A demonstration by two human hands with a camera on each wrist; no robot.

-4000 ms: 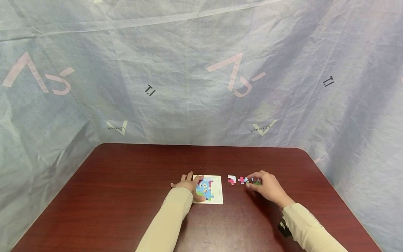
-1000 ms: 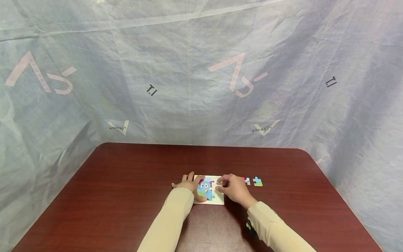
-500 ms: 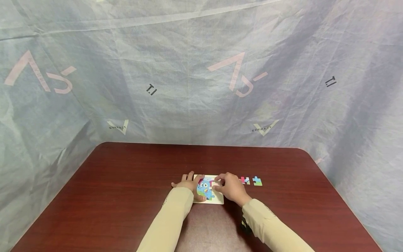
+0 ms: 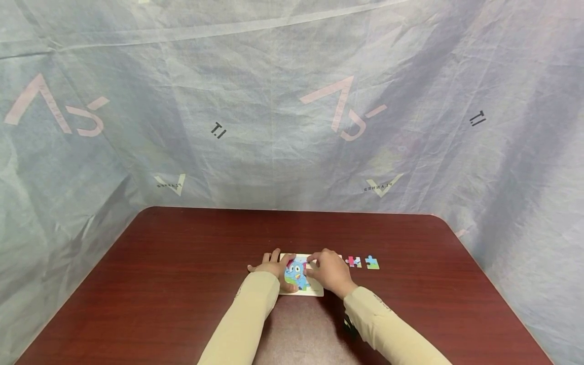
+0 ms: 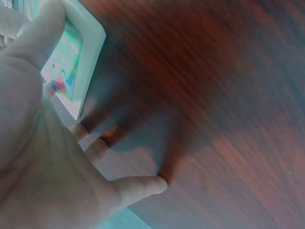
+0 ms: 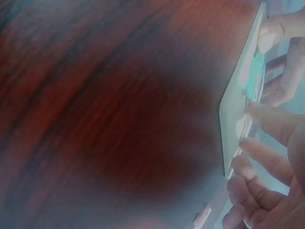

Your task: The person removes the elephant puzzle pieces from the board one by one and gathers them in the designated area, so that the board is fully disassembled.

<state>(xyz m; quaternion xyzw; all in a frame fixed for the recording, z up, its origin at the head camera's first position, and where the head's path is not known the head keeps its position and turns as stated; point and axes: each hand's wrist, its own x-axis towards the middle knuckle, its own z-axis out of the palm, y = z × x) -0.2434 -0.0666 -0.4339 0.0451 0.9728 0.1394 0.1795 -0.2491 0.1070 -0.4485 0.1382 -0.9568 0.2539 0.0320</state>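
A jigsaw puzzle board [image 4: 316, 292] with a pale frame lies on the table, carrying a partly assembled picture of a blue cartoon creature [image 4: 295, 270]. My left hand [image 4: 271, 269] rests across its left side, fingers spread, the thumb on the near left part and some fingertips on the tabletop. Over the board's right half, my right hand [image 4: 332, 271] pinches a puzzle piece [image 6: 242, 124] between thumb and index finger against the picture's edge. Most of that piece is hidden by the fingers. In the left wrist view, the left thumb lies over the board's corner [image 5: 93, 43].
Right of the board lie a pink-and-white puzzle piece [image 4: 354, 261] and a blue-and-green one [image 4: 372, 262]. A white edge [image 4: 339, 256] shows just behind the right hand. The dark red wooden table [image 4: 191, 243] meets a grey fabric backdrop [image 4: 274, 152] behind.
My right hand has left the loose pieces and come left onto the board, shifting slightly further left over the last second. The left hand has stayed in place.
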